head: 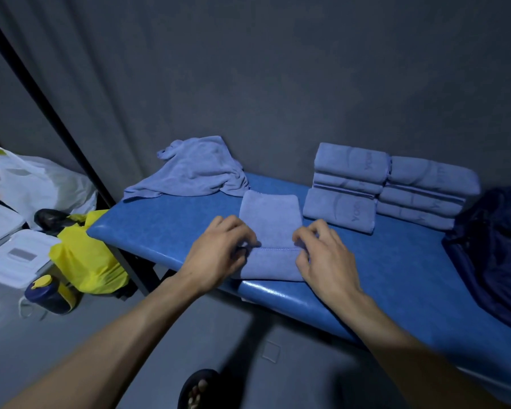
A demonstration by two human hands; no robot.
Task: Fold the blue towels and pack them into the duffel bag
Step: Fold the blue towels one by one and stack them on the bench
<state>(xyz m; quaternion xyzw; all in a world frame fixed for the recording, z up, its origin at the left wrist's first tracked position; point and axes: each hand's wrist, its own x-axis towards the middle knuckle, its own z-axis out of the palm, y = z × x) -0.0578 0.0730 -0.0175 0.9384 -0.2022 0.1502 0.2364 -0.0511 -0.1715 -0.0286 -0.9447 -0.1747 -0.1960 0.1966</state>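
Both hands pinch a folded edge of the blue towel [270, 228]: the left hand [219, 249] at its left end, the right hand [322, 252] at its right. The towel lies flat on the blue padded table [165, 228], long axis running from the near table edge toward the wall, just beside the stacked folded towels [390, 187].

Dim bluish light; glare along bench [278, 293] front edge; wide-angle bending at edges; soft focus.
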